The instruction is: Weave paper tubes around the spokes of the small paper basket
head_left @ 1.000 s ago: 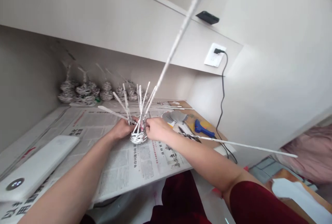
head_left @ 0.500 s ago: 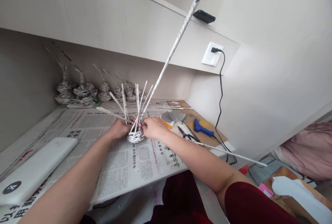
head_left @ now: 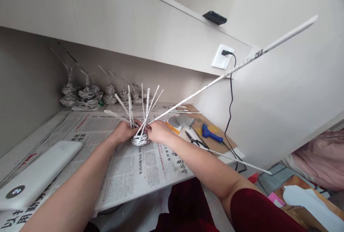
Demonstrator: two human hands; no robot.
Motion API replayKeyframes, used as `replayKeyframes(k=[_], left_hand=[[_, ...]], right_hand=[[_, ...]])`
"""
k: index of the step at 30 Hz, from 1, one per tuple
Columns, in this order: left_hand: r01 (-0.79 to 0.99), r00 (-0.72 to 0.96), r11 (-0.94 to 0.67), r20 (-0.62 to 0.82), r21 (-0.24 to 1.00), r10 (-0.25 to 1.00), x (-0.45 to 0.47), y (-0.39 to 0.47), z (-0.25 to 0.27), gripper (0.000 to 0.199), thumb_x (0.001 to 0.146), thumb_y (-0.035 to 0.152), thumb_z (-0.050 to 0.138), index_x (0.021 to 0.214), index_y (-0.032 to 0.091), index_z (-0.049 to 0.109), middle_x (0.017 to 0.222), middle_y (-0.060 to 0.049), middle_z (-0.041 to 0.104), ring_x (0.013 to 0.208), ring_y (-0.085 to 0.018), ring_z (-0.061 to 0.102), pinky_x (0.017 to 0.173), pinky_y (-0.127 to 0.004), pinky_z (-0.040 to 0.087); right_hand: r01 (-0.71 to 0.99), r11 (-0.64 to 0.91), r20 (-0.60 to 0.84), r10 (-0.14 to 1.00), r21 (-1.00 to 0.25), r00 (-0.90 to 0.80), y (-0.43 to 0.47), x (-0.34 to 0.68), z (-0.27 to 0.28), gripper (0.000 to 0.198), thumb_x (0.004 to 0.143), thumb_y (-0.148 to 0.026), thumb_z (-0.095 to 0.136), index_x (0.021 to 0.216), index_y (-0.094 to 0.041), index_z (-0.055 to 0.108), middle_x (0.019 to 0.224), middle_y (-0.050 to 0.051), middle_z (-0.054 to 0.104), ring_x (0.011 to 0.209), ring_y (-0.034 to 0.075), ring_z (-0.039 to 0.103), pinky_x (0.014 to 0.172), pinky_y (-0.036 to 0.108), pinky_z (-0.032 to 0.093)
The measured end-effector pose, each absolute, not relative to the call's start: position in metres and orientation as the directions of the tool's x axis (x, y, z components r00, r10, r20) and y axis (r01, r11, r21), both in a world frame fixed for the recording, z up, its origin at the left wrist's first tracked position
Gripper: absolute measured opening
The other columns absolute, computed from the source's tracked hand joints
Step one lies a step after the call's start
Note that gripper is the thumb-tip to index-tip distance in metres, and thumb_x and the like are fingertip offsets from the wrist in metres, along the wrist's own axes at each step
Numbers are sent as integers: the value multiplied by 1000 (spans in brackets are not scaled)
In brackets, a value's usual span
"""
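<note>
A small woven paper basket (head_left: pixel 140 140) stands on the newspaper-covered table, with several rolled-paper stakes (head_left: pixel 147 101) sticking up and fanning out of it. My left hand (head_left: pixel 125 131) is closed on the basket's left side, its fingertips partly hidden behind the stakes. On the right side, my right hand (head_left: pixel 158 131) pinches a long rolled-paper strip (head_left: pixel 204 88) close to the rim. That strip slants far up to the right, past the socket. Another paper strip (head_left: pixel 242 162) passes from beneath my right forearm out over the table's right edge.
Several finished woven gourd shapes (head_left: pixel 87 96) line the back left. A white power bank (head_left: pixel 40 174) lies at the left on newspaper (head_left: pixel 126 174). To the right are scissors (head_left: pixel 196 139), a blue glue gun (head_left: pixel 211 134) and its black cord. A phone (head_left: pixel 215 17) rests on the ledge above.
The long strip in my right hand has swung down to the right, from steep to a shallower slant. Both hands stay at the basket, and the view has shifted slightly.
</note>
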State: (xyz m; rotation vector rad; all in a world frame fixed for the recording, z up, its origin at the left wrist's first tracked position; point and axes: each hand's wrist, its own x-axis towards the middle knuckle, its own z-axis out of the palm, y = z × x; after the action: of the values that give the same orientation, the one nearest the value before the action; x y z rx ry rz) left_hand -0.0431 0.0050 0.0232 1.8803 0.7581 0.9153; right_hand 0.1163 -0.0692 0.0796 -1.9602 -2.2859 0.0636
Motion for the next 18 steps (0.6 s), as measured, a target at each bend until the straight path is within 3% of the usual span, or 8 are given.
replayKeyframes(k=[5, 18], left_hand=[[122, 526, -398, 281, 909, 803, -45, 6, 23, 28, 64, 42, 70, 73, 16, 69, 69, -4, 70, 64, -19, 62, 62, -27, 49], [145, 508, -403, 282, 904, 814, -48, 10, 19, 25, 63, 39, 70, 69, 16, 67, 64, -2, 68, 60, -17, 59, 59, -25, 46]], right_hand=[[977, 194, 114, 976, -87, -184, -65, 116, 75, 27, 83, -25, 46, 93, -21, 70, 100, 9, 71, 93, 21, 64, 77, 27, 44], [968, 183, 125, 979, -172, -163, -57, 113, 80, 24, 81, -25, 48, 89, -21, 71, 97, 6, 72, 92, 18, 64, 75, 24, 43]])
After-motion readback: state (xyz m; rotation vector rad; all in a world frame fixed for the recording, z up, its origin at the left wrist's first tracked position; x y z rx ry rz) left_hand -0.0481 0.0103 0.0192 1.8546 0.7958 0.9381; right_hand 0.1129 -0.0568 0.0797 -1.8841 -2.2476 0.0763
